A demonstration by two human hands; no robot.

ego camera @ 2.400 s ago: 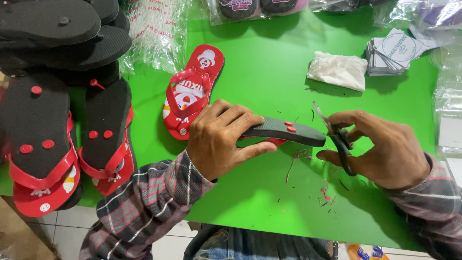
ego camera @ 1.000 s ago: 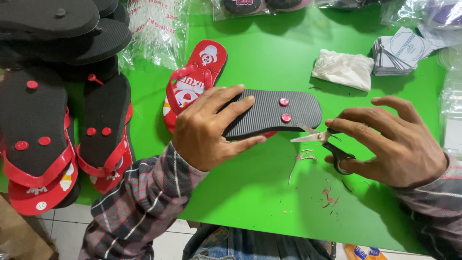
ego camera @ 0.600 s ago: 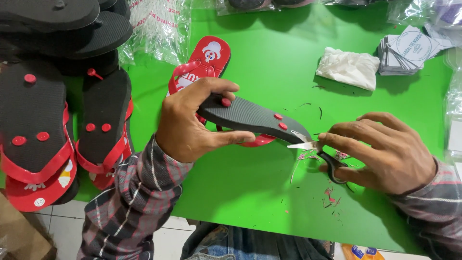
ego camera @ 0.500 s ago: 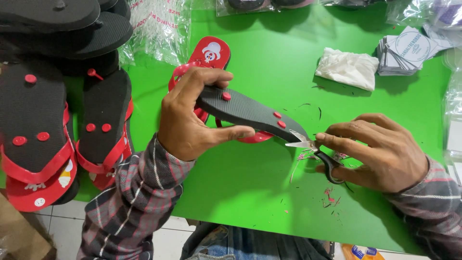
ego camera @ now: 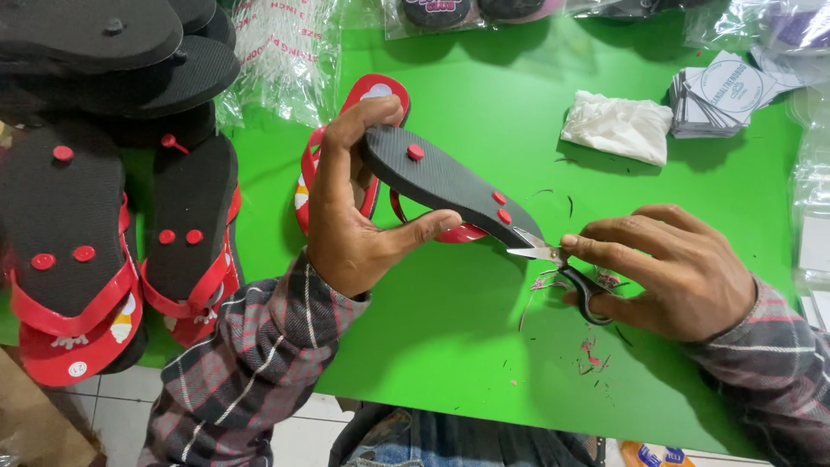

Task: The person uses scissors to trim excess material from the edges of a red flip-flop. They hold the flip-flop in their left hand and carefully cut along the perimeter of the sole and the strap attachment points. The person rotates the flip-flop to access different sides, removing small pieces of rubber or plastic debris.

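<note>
The bright green flat counter (ego camera: 519,363) has open room at 6 o'clock, crowded toward 9 by stacked black-soled red-strapped sandals (ego camera: 86,259). The left hand (ego camera: 354,216) has its fingers (ego camera: 367,125) wrapped around a black rubber flip-flop with red plugs (ego camera: 450,186), sole up, tilted above centre. The right hand (ego camera: 674,272), at 3 o'clock, grips small black-handled scissors (ego camera: 562,264), blades touching the flip-flop's lower edge.

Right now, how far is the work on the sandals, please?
Done, it seems: finished sandals stacked sole-up at the left, red plugs in place. In hand: the left hand holds a black sandal sole-up, and the right hand works small scissors at its heel end. Red trimmings lie on the green table. Left: one red sandal behind.
</note>
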